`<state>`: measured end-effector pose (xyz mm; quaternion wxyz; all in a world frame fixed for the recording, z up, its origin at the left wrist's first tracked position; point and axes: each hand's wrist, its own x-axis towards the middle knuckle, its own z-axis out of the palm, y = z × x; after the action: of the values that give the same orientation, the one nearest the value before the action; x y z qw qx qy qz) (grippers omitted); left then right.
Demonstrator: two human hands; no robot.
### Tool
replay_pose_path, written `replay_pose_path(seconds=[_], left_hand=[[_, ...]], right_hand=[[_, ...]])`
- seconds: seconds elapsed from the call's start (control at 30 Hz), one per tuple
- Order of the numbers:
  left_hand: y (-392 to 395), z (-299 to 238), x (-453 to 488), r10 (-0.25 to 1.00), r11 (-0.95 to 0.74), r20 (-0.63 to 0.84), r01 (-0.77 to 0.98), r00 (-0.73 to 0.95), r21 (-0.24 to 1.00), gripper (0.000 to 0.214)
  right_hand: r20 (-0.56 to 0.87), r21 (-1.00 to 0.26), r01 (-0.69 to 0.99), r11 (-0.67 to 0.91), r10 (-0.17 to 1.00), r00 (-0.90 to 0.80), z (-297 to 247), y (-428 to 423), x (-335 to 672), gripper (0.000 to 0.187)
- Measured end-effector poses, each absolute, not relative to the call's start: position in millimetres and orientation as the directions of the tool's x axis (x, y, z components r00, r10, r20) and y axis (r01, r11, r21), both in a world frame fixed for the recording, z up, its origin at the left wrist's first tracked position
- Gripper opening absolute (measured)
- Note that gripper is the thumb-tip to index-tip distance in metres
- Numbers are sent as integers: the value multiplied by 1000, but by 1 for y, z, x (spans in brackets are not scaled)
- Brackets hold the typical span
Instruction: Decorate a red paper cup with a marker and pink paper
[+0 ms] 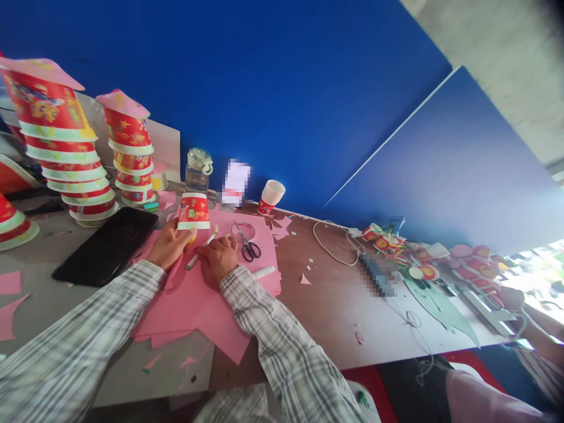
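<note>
My left hand (170,245) pinches the lower edge of a red patterned paper cup (194,210), which is upside down with its wide white rim at the bottom. A small yellow bit shows by the thumb. Just to the right, my right hand (219,258) rests on pink paper sheets (211,320), its fingers curled. A white marker with a green tip (192,262) lies slanting against or beside those fingers; what they grip, if anything, is hidden. Black-handled scissors (250,249) lie right of this hand, and another white marker (263,272) sits near the wrist.
Two tall stacks of red cups (132,132) with pink paper hats stand at the left, by a black tablet-like slab (106,247). A glass jug (198,170), nested cups (269,197) and a blue partition (286,88) are behind. Cable, scraps and crafts lie right, near another person's arm.
</note>
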<state>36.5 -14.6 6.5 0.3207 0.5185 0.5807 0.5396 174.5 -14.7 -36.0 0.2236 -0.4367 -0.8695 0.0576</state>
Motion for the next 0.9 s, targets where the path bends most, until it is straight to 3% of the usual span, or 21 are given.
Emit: replay_pose_path(seconds=[0.23, 0.73, 0.9], left_hand=[[-18, 12, 36, 941, -102, 203, 348, -269, 932, 44], [-16, 7, 36, 946, -120, 190, 260, -261, 958, 47], [-12, 0, 34, 961, -121, 151, 138, -231, 983, 44]], right_hand=[[328, -292, 707, 645, 761, -559, -34, -19, 172, 30], [342, -213, 682, 700, 707, -619, -31, -14, 174, 23], [374, -181, 650, 738, 663, -649, -29, -14, 177, 21]])
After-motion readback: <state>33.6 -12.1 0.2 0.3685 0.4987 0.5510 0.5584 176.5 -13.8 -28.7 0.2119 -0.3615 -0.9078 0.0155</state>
